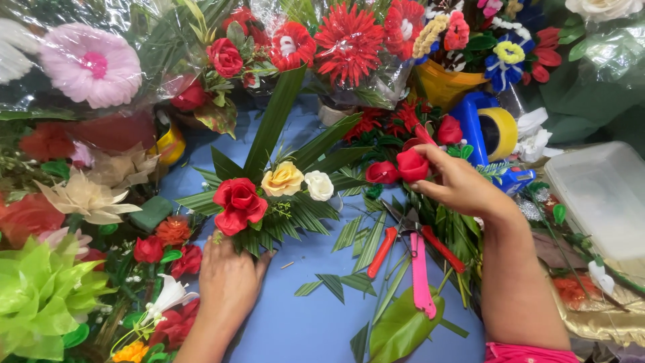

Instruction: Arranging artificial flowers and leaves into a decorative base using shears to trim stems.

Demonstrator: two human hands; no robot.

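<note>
Left hand (228, 282) clasps bouquet (269, 191) base, fingers pressed together — right hand (463, 185) fingers pinching red rose (412, 165).

Your bouquet (269, 195): red, yellow, white roses on fanned green palm leaves, lying flat on blue table. Your single red rose (412, 165): raised above leaf pile.

Blue tabletop (302, 329), loose green leaf strips scattered on it. Lower centre: red-handled pliers (386, 250) beside pink-handled scissors (422, 272). Upper right: roll of yellow tape (500, 132) in a blue dispenser. Right edge: clear plastic box (605, 195). Upper left: large pink fabric flower under cellophane (91, 65). Lower left: lime-green paper flower (37, 296). Top centre: red spiky flower (349, 42).
</note>
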